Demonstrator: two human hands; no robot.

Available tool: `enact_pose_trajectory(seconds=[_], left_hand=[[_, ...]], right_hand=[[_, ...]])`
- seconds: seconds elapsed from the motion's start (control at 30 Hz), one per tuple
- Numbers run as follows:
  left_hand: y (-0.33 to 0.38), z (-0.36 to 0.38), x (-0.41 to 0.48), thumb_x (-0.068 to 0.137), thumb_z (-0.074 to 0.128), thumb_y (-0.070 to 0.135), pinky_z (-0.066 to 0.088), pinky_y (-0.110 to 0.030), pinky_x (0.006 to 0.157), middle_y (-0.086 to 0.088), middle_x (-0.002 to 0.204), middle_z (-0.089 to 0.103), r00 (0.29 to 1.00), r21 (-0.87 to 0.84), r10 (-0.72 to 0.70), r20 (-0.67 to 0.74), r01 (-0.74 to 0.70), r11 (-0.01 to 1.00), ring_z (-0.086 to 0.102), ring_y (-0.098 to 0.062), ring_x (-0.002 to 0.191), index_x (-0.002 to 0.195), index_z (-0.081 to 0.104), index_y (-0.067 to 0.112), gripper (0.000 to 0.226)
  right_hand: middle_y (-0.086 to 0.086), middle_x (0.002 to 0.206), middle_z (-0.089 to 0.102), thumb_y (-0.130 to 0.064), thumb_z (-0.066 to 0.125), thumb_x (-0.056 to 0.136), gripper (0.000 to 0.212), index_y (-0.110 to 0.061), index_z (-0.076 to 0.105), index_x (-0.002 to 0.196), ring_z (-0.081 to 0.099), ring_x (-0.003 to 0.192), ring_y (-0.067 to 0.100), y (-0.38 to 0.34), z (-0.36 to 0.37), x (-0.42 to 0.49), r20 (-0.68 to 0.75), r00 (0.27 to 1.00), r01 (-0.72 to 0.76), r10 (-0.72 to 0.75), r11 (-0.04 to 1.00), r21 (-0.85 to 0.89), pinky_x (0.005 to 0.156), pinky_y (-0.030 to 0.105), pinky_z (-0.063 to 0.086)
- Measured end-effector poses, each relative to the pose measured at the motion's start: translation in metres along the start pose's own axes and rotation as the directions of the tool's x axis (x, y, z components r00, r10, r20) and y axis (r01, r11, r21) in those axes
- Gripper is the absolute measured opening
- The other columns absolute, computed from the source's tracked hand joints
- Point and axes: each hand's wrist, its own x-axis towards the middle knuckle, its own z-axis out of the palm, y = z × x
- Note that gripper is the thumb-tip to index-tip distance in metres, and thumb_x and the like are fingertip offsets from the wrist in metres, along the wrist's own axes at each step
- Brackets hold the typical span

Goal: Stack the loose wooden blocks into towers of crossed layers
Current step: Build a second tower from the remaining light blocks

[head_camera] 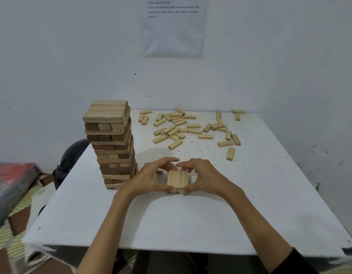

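Cupping a three-block layer (177,179) from both sides, the left hand (151,179) and the right hand (203,178) meet over the middle of the white table (171,224). Each hand is curled round the layer: the thumbs press its near end, where they almost touch each other, and the fingers arch over to its far end, fingertips close together. The three pale blocks lie flat and side by side, their long sides running away from the person, with small dark marks on the near end faces. Whether another layer sits beneath them cannot be told.

Just to the left of the left hand stands a tall tower (111,147) of crossed layers in mixed light and dark wood, upright near the table's left edge, with some blocks sitting slightly out of line.

Well apart from the hands, the loose blocks (177,125) lie scattered across the far half of the table, some overlapping in a small heap, others lying singly. One block (230,153) lies alone, nearer to the right hand than the rest.

On the wall (52,56) behind the table hangs a sheet of paper (173,32) with printed lines too small to read. A dark rounded object (72,155) sits beyond the table's left edge, behind the tower.
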Motion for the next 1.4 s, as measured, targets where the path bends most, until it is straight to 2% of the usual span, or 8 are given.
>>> enact_pose_trajectory(seconds=[0.27,0.43,0.7,0.93,1.07,1.23,1.3,1.4], left_hand=[[0.001,0.0,0.001,0.065,0.084,0.027,0.043,-0.024,0.096,0.016,0.111,0.059,1.0,-0.021,-0.01,-0.014,0.01,1.0,0.053,0.006,0.105,0.129,0.044,0.037,0.077],[0.014,0.0,0.011,0.072,0.066,0.044,0.045,-0.025,0.094,0.014,0.112,0.059,0.987,-0.086,0.016,-0.161,-0.03,0.996,0.054,0.001,0.107,0.121,0.05,0.036,0.052],[0.018,-0.012,0.067,0.086,0.066,0.02,0.047,-0.027,0.086,0.006,0.107,0.062,0.953,-0.051,0.051,-0.298,-0.07,0.996,0.057,-0.008,0.102,0.113,0.06,0.023,0.028],[-0.022,-0.014,0.124,0.075,0.077,0.027,0.024,-0.035,0.107,-0.003,0.14,0.041,0.943,0.141,-0.069,-0.325,0.12,0.983,0.028,-0.025,0.132,0.13,0.052,0.019,0.061],[-0.042,-0.003,0.131,0.066,0.061,0.064,0.019,-0.036,0.105,0.005,0.147,0.037,0.956,0.302,-0.044,-0.291,0.136,0.944,0.022,-0.019,0.136,0.136,0.046,0.027,0.081],[-0.055,0.011,0.129,0.071,0.055,0.057,0.029,-0.032,0.089,0.009,0.118,0.06,0.828,0.271,0.146,-0.541,0.007,0.963,0.038,-0.009,0.115,0.112,0.066,0.022,0.055],[-0.053,0.012,0.129,0.073,0.06,0.05,0.028,-0.028,0.085,0.008,0.11,0.061,0.806,0.328,0.203,-0.556,-0.012,0.945,0.043,-0.01,0.107,0.111,0.064,0.02,0.049],[-0.048,0.012,0.126,0.075,0.073,0.029,0.039,-0.024,0.08,0.007,0.098,0.056,0.83,0.313,0.266,-0.49,-0.117,0.943,0.048,-0.009,0.093,0.112,0.063,0.013,0.041]], right_hand=[[-0.004,0.12,0.059,-0.03,0.085,0.064,0.078,-0.022,0.05,0.134,0.05,0.101,0.008,0.005,-0.002,0.0,0.02,1.0,0.021,-0.021,0.999,0.033,0.089,0.027,0.041],[-0.007,0.118,0.06,-0.039,0.08,0.068,0.071,-0.025,0.051,0.132,0.052,0.102,0.006,0.013,-0.016,0.006,-0.022,0.999,0.03,-0.027,0.994,0.104,0.09,0.025,0.043],[-0.001,0.116,0.062,-0.041,0.067,0.081,0.049,-0.021,0.058,0.125,0.054,0.1,0.009,0.027,-0.048,0.042,-0.134,0.99,0.054,-0.041,0.994,0.095,0.083,0.023,0.043],[0.008,0.142,0.038,-0.024,0.056,0.093,0.046,-0.018,0.046,0.137,0.024,0.135,0.026,0.07,-0.042,0.096,-0.25,0.964,-0.124,0.088,0.984,-0.13,0.105,0.036,0.026],[0.01,0.151,0.028,-0.016,0.042,0.097,0.046,-0.013,0.035,0.143,0.02,0.139,0.028,0.094,-0.016,0.105,-0.312,0.93,-0.272,0.193,0.933,-0.236,0.109,0.038,0.025],[0.014,0.108,0.063,0.01,0.055,0.079,0.041,-0.005,0.064,0.116,0.056,0.098,0.037,0.105,0.006,0.108,-0.503,0.864,-0.137,-0.01,0.958,-0.253,0.079,0.045,0.047],[0.014,0.095,0.064,0.014,0.058,0.073,0.04,-0.004,0.068,0.107,0.058,0.086,0.035,0.108,0.005,0.109,-0.517,0.854,-0.092,-0.052,0.964,-0.25,0.067,0.044,0.05],[0.011,0.095,0.061,0.01,0.055,0.078,0.037,-0.004,0.066,0.11,0.055,0.09,0.029,0.107,0.004,0.106,-0.509,0.853,0.004,-0.111,0.979,-0.206,0.07,0.037,0.05]])
